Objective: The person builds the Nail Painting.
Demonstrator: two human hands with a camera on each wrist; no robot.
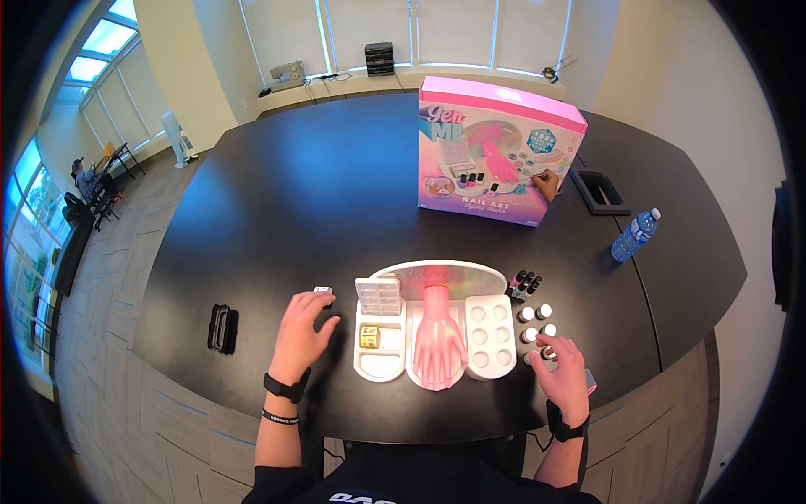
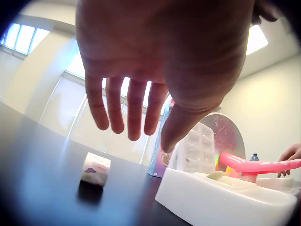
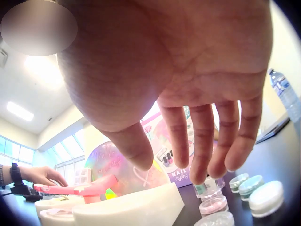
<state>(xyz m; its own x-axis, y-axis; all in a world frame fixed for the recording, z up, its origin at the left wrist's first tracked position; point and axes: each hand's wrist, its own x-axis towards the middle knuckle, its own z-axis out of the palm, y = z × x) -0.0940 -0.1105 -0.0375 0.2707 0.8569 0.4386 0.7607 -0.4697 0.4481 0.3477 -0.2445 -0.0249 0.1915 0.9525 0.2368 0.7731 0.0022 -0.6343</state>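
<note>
My left hand (image 1: 303,333) hovers over the table left of the white nail-art stand (image 1: 490,370), fingers loosely spread and holding nothing. Just beyond its fingertips sits a small white roll with coloured prints (image 2: 96,168). Over the stand's right side, my right hand (image 1: 563,378) reaches above several small round jars (image 3: 266,198) with white lids, its fingertips close over them. Those fingers are relaxed, with nothing between them. A pink model hand (image 1: 438,340) lies palm down in the middle of the stand. To its left, a yellow roll (image 1: 368,337) rests in a compartment.
Dark nail polish bottles (image 1: 525,286) stand beyond the jars. A large pink nail-art box (image 1: 495,160) is upright at the back. Right of it are a black square holder (image 1: 600,192) and a water bottle (image 1: 635,236). A black handled object (image 1: 222,328) lies far left.
</note>
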